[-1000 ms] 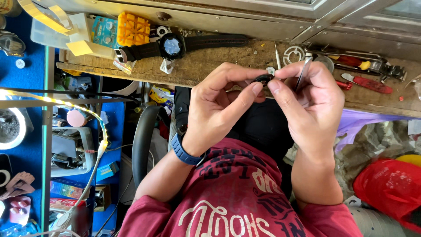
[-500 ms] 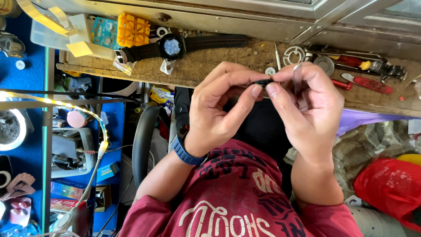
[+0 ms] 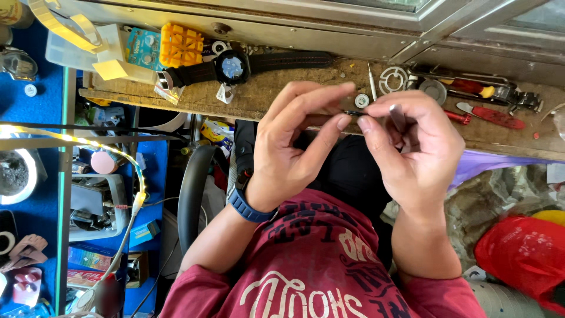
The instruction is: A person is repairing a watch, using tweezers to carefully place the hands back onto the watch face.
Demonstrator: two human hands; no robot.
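a tiny dark part [image 3: 354, 112] is pinched between the fingertips of both hands, just in front of the workbench edge; its exact kind cannot be told. the left hand [image 3: 291, 147] is mostly closed, with thumb and forefinger brought together on the part's left end and the remaining fingers curled loosely above. a blue band [image 3: 246, 207] is worn on the left wrist. the right hand [image 3: 415, 147] is likewise curled, its thumb tip pressed to the part's right end, and a slim grey metal tool [image 3: 398, 116] is gripped among its fingers, the tip pointed upward.

just beyond the fingertips, a small silver round part [image 3: 362, 100] and a thin pin-like tool [image 3: 372, 81] are seen lying on the worn wooden workbench [image 3: 276, 93]. a black wristwatch [image 3: 232, 66] with a dark strap is laid flat further left, with a yellow ridged block [image 3: 180, 45] beside it and a blister card of button batteries [image 3: 142, 48] near that. to the right, a white ring-shaped holder [image 3: 393, 79], red-handled tools [image 3: 491, 115] and a yellow-tipped tool [image 3: 471, 87] are spread along the bench. a red bag [image 3: 521, 253] is seen at lower right, well apart from the hands.
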